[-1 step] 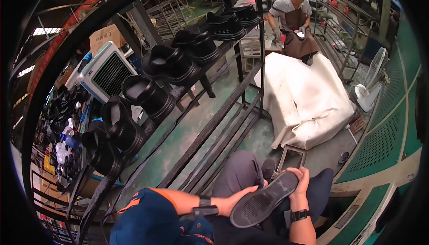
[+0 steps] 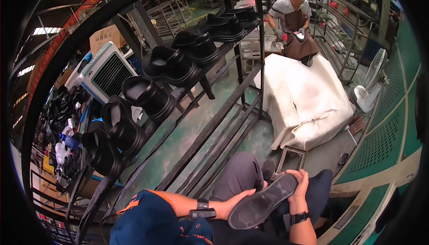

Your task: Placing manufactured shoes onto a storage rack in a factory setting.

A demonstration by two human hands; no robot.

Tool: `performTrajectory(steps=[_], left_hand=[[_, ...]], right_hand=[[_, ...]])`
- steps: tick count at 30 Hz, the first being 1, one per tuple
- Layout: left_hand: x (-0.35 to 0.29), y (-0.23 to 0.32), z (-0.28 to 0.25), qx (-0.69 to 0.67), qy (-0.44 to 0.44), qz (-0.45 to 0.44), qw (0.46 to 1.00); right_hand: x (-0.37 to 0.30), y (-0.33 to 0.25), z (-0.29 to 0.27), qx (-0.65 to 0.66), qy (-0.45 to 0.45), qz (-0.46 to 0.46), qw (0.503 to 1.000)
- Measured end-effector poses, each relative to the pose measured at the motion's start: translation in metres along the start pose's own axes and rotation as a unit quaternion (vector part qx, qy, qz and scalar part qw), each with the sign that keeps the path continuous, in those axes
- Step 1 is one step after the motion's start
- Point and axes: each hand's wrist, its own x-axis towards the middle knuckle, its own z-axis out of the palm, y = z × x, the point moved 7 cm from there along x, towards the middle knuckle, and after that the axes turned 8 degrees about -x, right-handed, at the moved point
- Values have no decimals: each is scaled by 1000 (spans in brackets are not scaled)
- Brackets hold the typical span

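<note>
A black shoe lies over my lap with its dark, patterned sole turned up toward me. Its wide end points to the lower left, the other end to the upper right. My left hand grips the edge near the lower-left end, its fingers partly hidden beneath the shoe. Around the upper-right end is my right hand, fingers curled over the tip. The shoe's upper is hidden on the underside. To the left, several black shoes stand in a slanting row on a dark metal rack.
Ahead is a block draped in a cream sheet, with a small metal frame before it. Behind sits a co-worker in a brown apron, handling a pale object. A white fan and green machine panels flank the right; an air cooler stands left.
The shoe and my left hand have shifted very slightly to the left, and the sole is tilted a little differently. Both hands keep their grip. The co-worker's hands have moved a little.
</note>
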Motion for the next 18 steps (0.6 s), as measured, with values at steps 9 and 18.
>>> performTrajectory(steps=[9,18], left_hand=[[-8,-17,-11,2,14,44,999],[-16,-30,-18,57,24,66,996]], right_hand=[[-19,-12,34,25,-26,-1,999],[-21,-12,47,-21,-21,-1,1000]])
